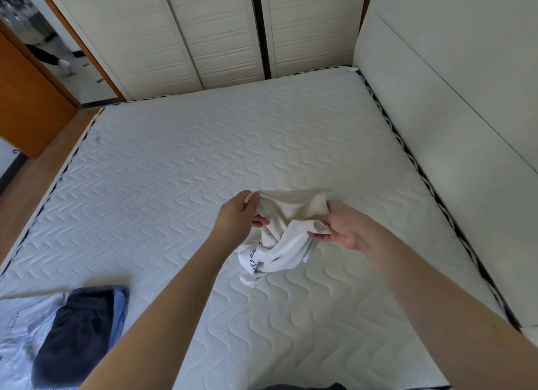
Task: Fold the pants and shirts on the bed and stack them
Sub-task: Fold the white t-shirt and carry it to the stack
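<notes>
While both hands, left hand (241, 213) and right hand (339, 229), pinch a crumpled white shirt (286, 229) above the bed (174, 171), the dark pants (78, 328) sit at the near-left corner, seemingly folded already; more remains.

Unreadable dark print on white shirt (279, 244)

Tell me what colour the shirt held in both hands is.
Cream white, with dark lettering near its lower edge; the shirt shows in the head view.

Dark pants (75, 334) cut off by left arm (163, 317)
</notes>
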`<state>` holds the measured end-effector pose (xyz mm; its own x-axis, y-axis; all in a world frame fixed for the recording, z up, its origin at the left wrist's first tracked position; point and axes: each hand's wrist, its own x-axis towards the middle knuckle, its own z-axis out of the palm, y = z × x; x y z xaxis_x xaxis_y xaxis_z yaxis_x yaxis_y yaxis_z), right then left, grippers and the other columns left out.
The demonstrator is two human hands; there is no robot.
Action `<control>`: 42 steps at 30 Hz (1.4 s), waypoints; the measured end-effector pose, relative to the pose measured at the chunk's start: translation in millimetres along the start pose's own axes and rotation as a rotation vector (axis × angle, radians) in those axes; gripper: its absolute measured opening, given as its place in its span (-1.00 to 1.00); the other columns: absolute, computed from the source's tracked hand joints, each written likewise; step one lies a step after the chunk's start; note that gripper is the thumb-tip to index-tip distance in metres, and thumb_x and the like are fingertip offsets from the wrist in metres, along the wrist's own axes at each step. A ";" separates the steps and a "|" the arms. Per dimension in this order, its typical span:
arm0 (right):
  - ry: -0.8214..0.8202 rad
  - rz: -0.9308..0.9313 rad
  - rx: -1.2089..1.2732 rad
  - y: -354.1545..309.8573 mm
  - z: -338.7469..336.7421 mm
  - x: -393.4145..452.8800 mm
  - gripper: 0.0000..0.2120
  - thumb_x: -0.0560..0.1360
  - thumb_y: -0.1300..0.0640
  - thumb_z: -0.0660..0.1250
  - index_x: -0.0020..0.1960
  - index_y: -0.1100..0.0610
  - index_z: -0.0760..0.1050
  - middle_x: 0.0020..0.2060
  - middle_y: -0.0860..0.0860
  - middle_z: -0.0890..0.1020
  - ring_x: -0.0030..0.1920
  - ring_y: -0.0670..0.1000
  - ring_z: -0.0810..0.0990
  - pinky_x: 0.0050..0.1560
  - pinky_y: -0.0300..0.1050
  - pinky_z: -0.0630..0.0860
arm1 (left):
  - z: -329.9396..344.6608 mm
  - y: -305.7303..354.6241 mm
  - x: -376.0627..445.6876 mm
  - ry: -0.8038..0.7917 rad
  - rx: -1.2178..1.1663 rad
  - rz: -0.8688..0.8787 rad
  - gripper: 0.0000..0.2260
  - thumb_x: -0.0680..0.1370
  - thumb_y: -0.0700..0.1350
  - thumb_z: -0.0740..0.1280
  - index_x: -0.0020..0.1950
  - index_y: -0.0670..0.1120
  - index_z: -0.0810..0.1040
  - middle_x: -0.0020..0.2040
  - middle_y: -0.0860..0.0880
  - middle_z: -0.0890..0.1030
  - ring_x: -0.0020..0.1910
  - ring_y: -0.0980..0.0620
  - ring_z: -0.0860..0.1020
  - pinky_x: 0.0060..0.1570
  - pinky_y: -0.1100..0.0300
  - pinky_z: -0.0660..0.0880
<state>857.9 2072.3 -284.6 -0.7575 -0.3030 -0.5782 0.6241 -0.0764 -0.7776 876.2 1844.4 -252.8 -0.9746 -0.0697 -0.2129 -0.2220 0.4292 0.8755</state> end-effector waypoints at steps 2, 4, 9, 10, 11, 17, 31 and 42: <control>0.025 -0.062 -0.190 -0.9 -9.6 -7.2 -0.59 0.39 0.41 0.47 0.16 0.13 0.50 -0.04 0.07 0.69 -0.08 0.00 0.69 -0.19 -0.13 0.62 | -3.9 -3.1 3.1 0.063 0.013 0.017 -0.79 0.68 -0.04 0.13 0.03 -0.06 0.54 -0.30 -0.05 0.70 -0.27 0.01 0.69 -0.08 0.08 0.62; 0.088 -0.137 -0.441 -2.9 -22.2 -14.3 -0.52 0.35 0.44 0.45 0.18 0.09 0.52 0.02 0.09 0.67 0.00 0.05 0.67 -0.06 -0.06 0.62 | -13.9 -8.1 9.0 0.131 0.021 0.054 -0.81 0.67 -0.07 0.14 -0.02 0.00 0.54 -0.33 0.01 0.69 -0.30 0.01 0.69 -0.13 0.05 0.63; 0.365 -0.208 -1.082 0.9 -51.0 -25.1 -0.86 0.35 0.28 0.39 -0.09 0.19 0.56 -0.24 0.08 0.62 -0.17 0.13 0.61 -0.28 -0.13 0.41 | -43.5 -22.8 23.9 0.181 0.053 0.152 -0.77 0.66 -0.09 0.14 -0.08 0.12 0.53 -0.33 0.05 0.67 -0.25 0.03 0.69 -0.09 0.04 0.62; 0.412 -0.219 -1.101 3.8 -56.0 -25.6 -0.91 0.37 0.27 0.37 -0.12 0.21 0.54 -0.26 0.09 0.60 -0.19 0.15 0.59 -0.31 -0.14 0.36 | -49.0 -25.6 27.0 0.181 0.064 0.165 -0.77 0.66 -0.08 0.14 -0.09 0.15 0.53 -0.32 0.04 0.67 -0.23 0.03 0.69 -0.08 0.04 0.62; 0.458 -0.234 -1.098 6.7 -60.8 -26.8 -0.91 0.37 0.28 0.34 -0.12 0.24 0.54 -0.26 0.10 0.59 -0.18 0.16 0.57 -0.31 -0.13 0.33 | -55.2 -27.9 28.7 0.183 0.075 0.175 -0.76 0.66 -0.06 0.14 -0.10 0.16 0.52 -0.31 0.04 0.67 -0.22 0.04 0.69 -0.07 0.05 0.61; 0.641 -0.367 -1.117 5.2 -82.2 -41.0 -0.82 0.41 0.29 0.39 0.01 0.23 0.61 -0.14 0.15 0.67 -0.07 0.17 0.61 -0.13 -0.06 0.45 | -107.8 -37.9 35.7 0.259 0.156 0.205 -0.76 0.67 0.00 0.12 -0.12 0.19 0.50 -0.26 -0.01 0.65 -0.25 0.02 0.67 -0.27 0.25 0.46; 0.939 -0.381 -1.326 -24.9 -34.6 -108.6 -0.89 0.43 0.30 0.37 -0.08 0.32 0.61 -0.16 0.31 0.64 -0.13 0.27 0.59 -0.18 -0.07 0.41 | -223.7 -52.4 -0.4 0.314 0.071 0.208 -0.84 0.66 -0.08 0.19 -0.05 0.11 0.51 -0.16 0.14 0.62 -0.20 0.30 0.62 -0.36 0.27 0.42; 0.794 -0.128 -1.264 120.4 8.7 -122.2 -0.79 0.41 0.39 0.33 0.00 0.24 0.62 -0.12 0.23 0.67 -0.12 0.20 0.66 -0.04 0.04 0.56 | -198.0 -224.2 -65.7 0.136 0.024 -0.007 -0.72 0.48 -0.35 0.30 -0.09 0.00 0.69 -0.31 0.12 0.65 -0.24 0.06 0.60 -0.18 0.22 0.53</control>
<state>1027.2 2091.8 -305.4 -0.9554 0.2548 -0.1494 0.2885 0.9135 -0.2868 984.0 1574.4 -349.2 -0.9684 -0.1940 -0.1566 -0.2297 0.4499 0.8630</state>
